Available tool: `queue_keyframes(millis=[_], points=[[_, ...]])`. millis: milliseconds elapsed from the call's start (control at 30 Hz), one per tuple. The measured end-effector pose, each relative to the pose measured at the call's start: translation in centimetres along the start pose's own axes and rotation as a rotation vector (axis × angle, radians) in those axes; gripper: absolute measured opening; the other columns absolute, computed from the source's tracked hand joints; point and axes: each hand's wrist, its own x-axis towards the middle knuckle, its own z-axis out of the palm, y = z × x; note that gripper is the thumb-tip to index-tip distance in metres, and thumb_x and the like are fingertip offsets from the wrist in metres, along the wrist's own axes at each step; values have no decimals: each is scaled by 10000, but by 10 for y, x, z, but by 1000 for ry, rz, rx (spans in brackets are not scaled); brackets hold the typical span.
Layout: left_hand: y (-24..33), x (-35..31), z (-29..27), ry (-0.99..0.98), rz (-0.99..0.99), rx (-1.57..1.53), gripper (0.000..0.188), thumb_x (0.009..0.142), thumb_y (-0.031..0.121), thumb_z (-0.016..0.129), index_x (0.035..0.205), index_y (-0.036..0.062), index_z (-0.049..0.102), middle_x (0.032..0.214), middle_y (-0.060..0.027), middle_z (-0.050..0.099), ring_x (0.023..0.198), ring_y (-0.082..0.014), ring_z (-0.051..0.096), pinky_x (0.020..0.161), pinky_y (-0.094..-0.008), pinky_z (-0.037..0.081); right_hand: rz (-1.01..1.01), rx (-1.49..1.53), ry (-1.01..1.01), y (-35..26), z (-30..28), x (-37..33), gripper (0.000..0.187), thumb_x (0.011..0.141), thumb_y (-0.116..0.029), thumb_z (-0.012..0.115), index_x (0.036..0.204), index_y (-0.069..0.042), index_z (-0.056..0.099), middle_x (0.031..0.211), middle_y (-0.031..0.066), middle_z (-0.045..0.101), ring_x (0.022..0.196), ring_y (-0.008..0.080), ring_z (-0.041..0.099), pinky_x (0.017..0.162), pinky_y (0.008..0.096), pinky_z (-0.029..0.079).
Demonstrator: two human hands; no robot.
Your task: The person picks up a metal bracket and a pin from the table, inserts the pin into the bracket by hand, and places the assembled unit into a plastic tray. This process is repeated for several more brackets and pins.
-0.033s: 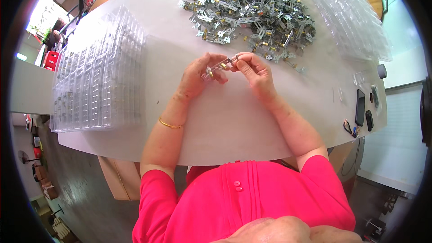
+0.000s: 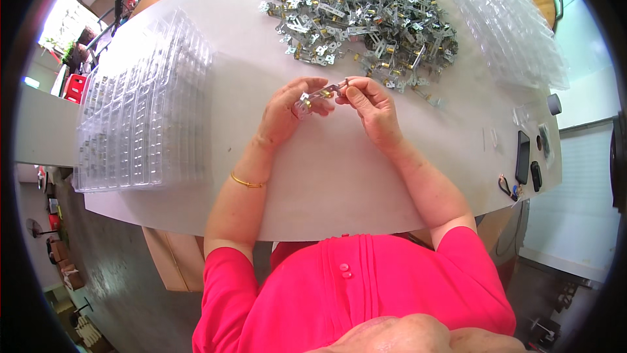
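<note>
A small metal bracket assembly (image 2: pixel 320 94) with brass-coloured parts is held above the table between my two hands. My right hand (image 2: pixel 375 112) pinches its upper right end between thumb and fingertips. The other end of the bracket rests in my left hand (image 2: pixel 285 112), with the fingers curved loosely around it. My left fingers partly hide that end. Just beyond my hands lies a large heap of similar metal brackets (image 2: pixel 366 20), silver with brass bits, tangled together.
A tall stack of clear plastic trays (image 2: pixel 140 111) stands at the left, with small parts showing inside. More clear trays (image 2: pixel 509 26) lie at the far right. Near the right edge are a black phone (image 2: pixel 522 157), a small black device (image 2: pixel 536 175) and a grey roll (image 2: pixel 554 103).
The bracket has turned very slightly in my fingers, and my left fingers have shifted a little. Everything else stays where it was.
</note>
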Motion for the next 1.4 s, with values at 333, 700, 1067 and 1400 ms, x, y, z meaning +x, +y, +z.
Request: queue_keyframes(millis=[333,700,1067,1400], points=[[-9,0,7,44,280,267,316,1047,186,491,1292,6,579,1314,-144,592,1216,-229,575,1024,-393,475,229,235,70,1,0,1,163,1002,-172,605,1083,-32,622,1017,40,654,924,130,641,886,279,525],[-9,-3,9,206,196,460,275,1039,265,534,998,23,658,725,18,594,713,-83,582,675,-240,471,64,-194,31,-11,18,-11,105,995,-163,621,1008,-59,613,758,-35,570,690,40,517,611,206,434],[-4,-7,17,247,201,798,274,1033,249,497,953,41,656,669,51,475,621,-48,419,551,-220,342,32,-317,42,-17,19,-10,94,996,-153,615,978,-60,621,706,-71,493,639,20,430,555,206,362],[-6,-6,15,236,386,1048,213,1011,189,540,931,19,641,674,4,495,627,-84,434,574,-255,385,-89,-493,66,-16,18,-8,102,965,-106,651,1026,-41,602,705,-43,545,632,19,449,555,208,388]])
